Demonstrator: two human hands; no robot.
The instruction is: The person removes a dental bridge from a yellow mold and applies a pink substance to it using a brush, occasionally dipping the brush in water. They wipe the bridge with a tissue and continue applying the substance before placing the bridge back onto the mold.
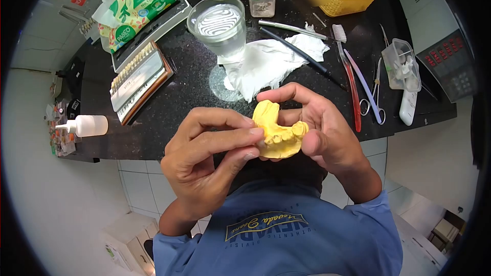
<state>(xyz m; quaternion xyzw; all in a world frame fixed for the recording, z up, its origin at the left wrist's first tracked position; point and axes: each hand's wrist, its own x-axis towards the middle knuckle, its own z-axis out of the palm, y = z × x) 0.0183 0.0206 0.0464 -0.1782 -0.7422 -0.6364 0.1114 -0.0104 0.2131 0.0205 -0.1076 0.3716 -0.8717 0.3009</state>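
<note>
currently both hands, left hand [209,156] and right hand [322,130], pinch a yellow dental cast [276,132] with moulded teeth.

The left hand [212,156] is curled, its thumb and first two fingers pinched together and pointing at the right hand [322,133]. The right hand cups inward, forefinger arched over, thumb pressed in. Both wrists are bent.

Black speckled stone counter [194,71], white wall [30,56] off to the left, white tiles [138,186] under its front, white cabinet [128,235] down low. Lighting's bright, even.
</note>
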